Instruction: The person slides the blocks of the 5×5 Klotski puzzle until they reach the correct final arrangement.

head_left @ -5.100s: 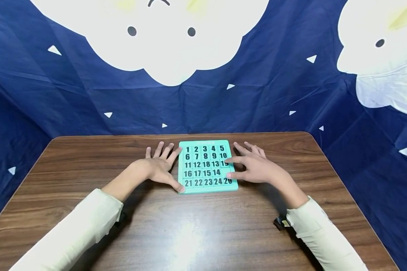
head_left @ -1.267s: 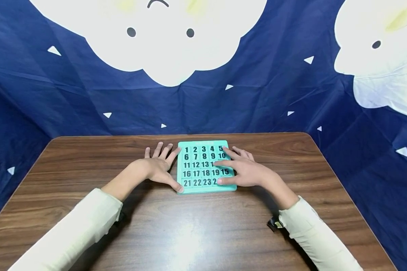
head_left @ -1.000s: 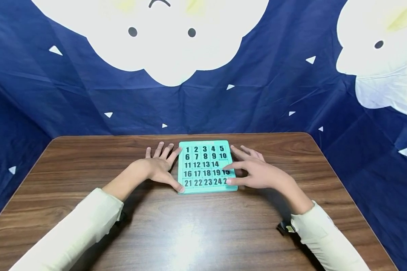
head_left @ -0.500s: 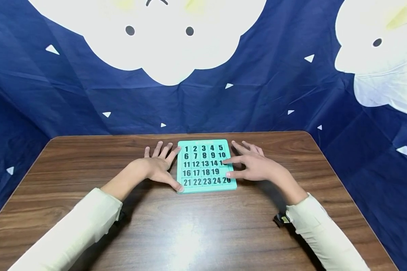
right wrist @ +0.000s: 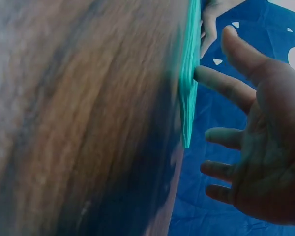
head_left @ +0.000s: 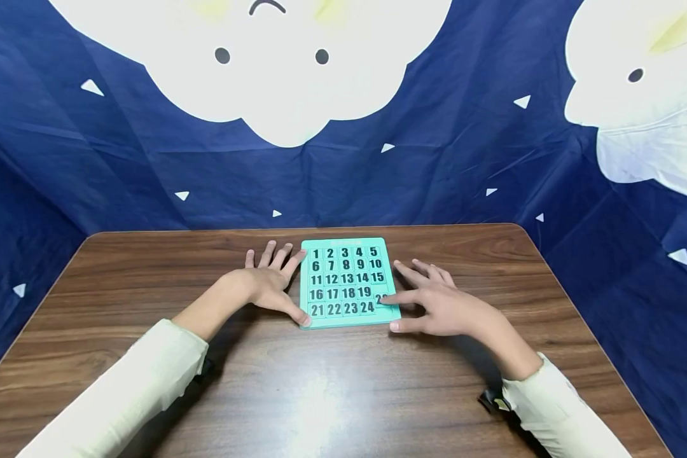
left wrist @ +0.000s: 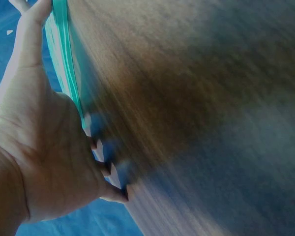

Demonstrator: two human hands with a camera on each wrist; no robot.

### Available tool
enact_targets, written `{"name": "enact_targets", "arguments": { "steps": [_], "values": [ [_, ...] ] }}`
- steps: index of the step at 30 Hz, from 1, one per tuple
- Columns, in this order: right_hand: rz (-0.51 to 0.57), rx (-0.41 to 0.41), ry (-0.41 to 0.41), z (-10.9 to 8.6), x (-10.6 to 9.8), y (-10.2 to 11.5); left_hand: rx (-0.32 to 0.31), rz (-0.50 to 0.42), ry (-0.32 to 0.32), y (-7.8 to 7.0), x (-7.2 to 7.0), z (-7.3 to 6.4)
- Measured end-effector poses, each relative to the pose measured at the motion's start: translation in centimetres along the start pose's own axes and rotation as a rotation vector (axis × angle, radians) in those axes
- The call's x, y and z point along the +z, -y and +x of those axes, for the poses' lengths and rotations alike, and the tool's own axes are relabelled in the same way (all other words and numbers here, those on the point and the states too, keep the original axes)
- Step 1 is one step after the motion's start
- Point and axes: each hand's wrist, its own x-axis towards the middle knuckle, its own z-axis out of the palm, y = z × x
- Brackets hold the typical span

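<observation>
A turquoise sliding number puzzle (head_left: pixel 346 321) lies flat near the table's far edge. My left hand (head_left: pixel 263 286) spreads its fingers beside it, thumb on the near left corner and index finger at the far left edge. With its extended index finger, my right hand (head_left: pixel 443 305) touches the 20 tile (head_left: pixel 380 298), which sits between the fourth and fifth rows at the right side. The right thumb stands off the near right corner, and the other fingers are apart to the right. Tiles 1 to 19 stand in numerical order. In the right wrist view, the fingertip meets the puzzle's edge (right wrist: pixel 189 98).
The brown wood-grain table (head_left: pixel 252 388) carries the puzzle, with a bright glare patch in front. A dark blue curtain (head_left: pixel 217 159) with white clouds hangs close behind the table and along its sides.
Tiles 13, 14, 15, 18 and 19 have shifted into order. Since half a second ago, the 20 tile has slid partly upward from the near right corner. The right hand has moved nearer; the left stays.
</observation>
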Motion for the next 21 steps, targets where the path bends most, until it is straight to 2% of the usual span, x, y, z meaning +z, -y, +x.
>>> {"name": "enact_targets", "arguments": {
  "steps": [7, 21],
  "values": [
    [0.024, 0.041, -0.005, 1.3, 0.1, -0.9, 0.0, -0.005, -0.001, 0.1, 0.1, 0.1],
    [0.019, 0.048, 0.019, 1.1, 0.5, -0.6, 0.005, -0.003, 0.001, 0.4, 0.3, 0.0]
  ]
}}
